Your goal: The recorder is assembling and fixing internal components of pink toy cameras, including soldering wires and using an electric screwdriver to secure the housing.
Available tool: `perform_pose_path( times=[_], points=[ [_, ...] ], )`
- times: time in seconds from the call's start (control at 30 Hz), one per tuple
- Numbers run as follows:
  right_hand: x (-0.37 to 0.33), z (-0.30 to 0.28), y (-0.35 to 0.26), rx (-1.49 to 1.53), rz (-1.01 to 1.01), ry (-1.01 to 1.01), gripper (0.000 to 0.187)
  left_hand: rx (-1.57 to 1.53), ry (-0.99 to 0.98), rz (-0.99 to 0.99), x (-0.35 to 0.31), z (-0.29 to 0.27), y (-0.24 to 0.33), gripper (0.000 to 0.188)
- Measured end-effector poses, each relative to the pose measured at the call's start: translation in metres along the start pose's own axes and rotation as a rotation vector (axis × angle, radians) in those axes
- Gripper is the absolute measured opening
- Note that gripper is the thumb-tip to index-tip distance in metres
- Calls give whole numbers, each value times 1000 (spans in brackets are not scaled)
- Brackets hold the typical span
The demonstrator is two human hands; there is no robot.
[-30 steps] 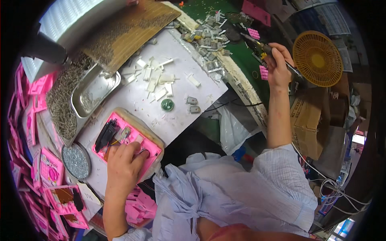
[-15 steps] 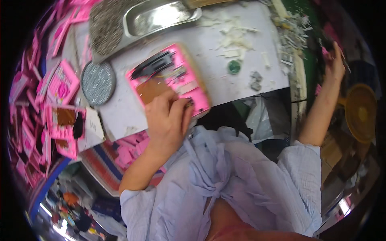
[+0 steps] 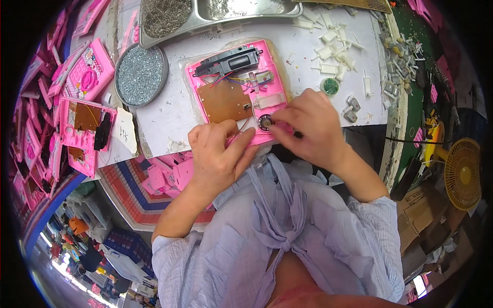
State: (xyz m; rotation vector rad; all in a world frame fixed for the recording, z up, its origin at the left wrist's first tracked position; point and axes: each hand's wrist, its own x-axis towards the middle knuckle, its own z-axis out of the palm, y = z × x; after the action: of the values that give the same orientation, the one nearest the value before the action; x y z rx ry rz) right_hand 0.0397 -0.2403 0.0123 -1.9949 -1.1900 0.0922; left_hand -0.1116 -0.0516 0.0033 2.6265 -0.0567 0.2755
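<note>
Pink case: lying open, tilted, in upper ctr of frame [image 3: 275, 84], sitting on a wrapped pad [image 3: 284, 74] on the white table [image 3: 169, 118].
Inside case: black box [image 3: 228, 61] filling top end; brown board [image 3: 223, 101] covering L side; pale block [image 3: 270, 100] lying R of board; thin wires running betw. parts.
Round part: dark disc [image 3: 265, 122] sitting nr case's lower R corner.
R hand: reaching in from R [image 3: 316, 128], fingertips touching disc's R side; can't tell if they're gripping it.
L hand: resting at case's btm edge [image 3: 218, 151], thumb & forefinger coming close tog.; can't tell if clamped on anything.
Dish: round, grey-rimmed [image 3: 165, 77], standing just L of case, holding small silvery pcs [image 3: 140, 74].
Tray: metal [image 3: 197, 20], lying above case at top edge of frame, L compartment holding heap of small metal pcs.
White pcs: scattering over upper R of table [image 3: 328, 68].
Green tub: small, round [image 3: 329, 86], standing just below white pcs; 2 grey blocks [image 3: 352, 108] lying nr, lower R.
Other pink cases: piling up along L side of frame [image 3: 90, 77].
Fan: yellow [image 3: 465, 175], standing far R.
</note>
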Motion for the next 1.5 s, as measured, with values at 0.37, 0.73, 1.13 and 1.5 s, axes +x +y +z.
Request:
perform_pose_path(
  times=[0.37,0.73,1.13,1.5],
  points=[
    [17,20,-10,-218,-8,-65,19,-47,57,17,-4,6,-6,39],
    [10,34,-19,-273,10,20,14,-96,119,16,-4,11,-9,42],
    [-1,9,-15,-287,-16,-97,26,-114,131,137,25,2,-23,45],
    [12,-1,-15,-204,-2,-165,17,-29,-6,215,30,-7,-28,48]
  ],
)
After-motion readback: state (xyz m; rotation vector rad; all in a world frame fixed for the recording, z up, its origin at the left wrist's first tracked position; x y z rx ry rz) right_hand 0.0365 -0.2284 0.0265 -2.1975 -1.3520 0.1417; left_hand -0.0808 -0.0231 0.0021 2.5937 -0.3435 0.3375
